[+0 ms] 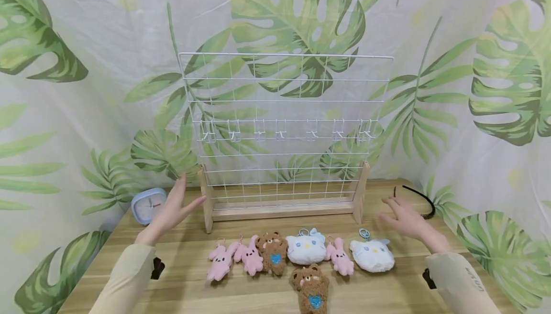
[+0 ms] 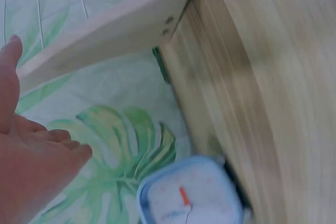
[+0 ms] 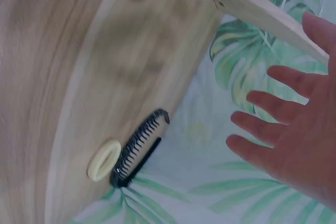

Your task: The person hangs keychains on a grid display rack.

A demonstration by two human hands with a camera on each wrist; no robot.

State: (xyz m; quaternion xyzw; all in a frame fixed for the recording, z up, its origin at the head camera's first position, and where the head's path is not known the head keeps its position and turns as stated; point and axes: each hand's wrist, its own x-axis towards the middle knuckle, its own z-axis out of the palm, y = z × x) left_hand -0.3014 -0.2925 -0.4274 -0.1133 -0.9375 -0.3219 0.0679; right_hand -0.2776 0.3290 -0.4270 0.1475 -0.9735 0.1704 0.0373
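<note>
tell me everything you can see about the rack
The rack stands upright on the table, behind the plush toys. Its white grid, which looks like coated wire, sits in a pale wooden base: two side uprights joined by a low crossbar, with screw heads on their outer faces. Seven hooks hang in one row across the grid, all bare. The left hand is beside one upright; whether it touches is unclear.

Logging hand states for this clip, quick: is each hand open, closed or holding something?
Left hand: open, holding nothing, near the blue clock.
Right hand: open, holding nothing.
</note>
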